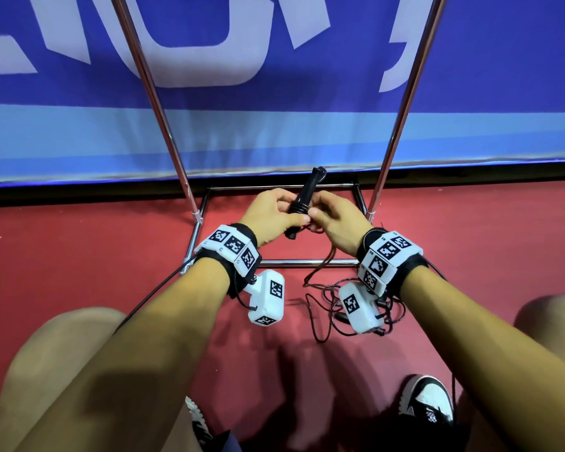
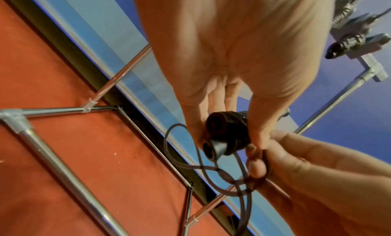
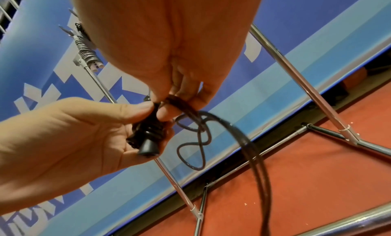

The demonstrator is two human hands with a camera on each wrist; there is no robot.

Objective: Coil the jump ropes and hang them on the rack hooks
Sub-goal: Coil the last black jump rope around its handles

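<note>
Red floor, matte, with a few pale specks. Behind it a blue banner with large white lettering and a lighter blue band along its lower edge, standing at the floor's back edge.

One metal rack: two slanted chrome uprights rising out of the head view, joined to a rectangular tube base lying on the floor. In the left wrist view, near the top of the rack, three coiled ropes on hooks show side by side, blurred; the right wrist view shows at least one such bundle.

Two hands, each with a marker-covered wrist band and a white camera block. Two shoes at the lower edge, knees on either side.

Two black handles held side by side, above the rack base and between the uprights, top ends tilted away toward the banner. Left hand wraps them, fingers curled behind, thumb pressed on the front. A few turns of dark cord wind round the handles. Right hand pinches the cord just beside the handles, thumb and forefinger tips together, other fingers curled under.

Loose cord drops from the right hand to a tangled heap on the floor, under the right wrist. No containers in view.
</note>
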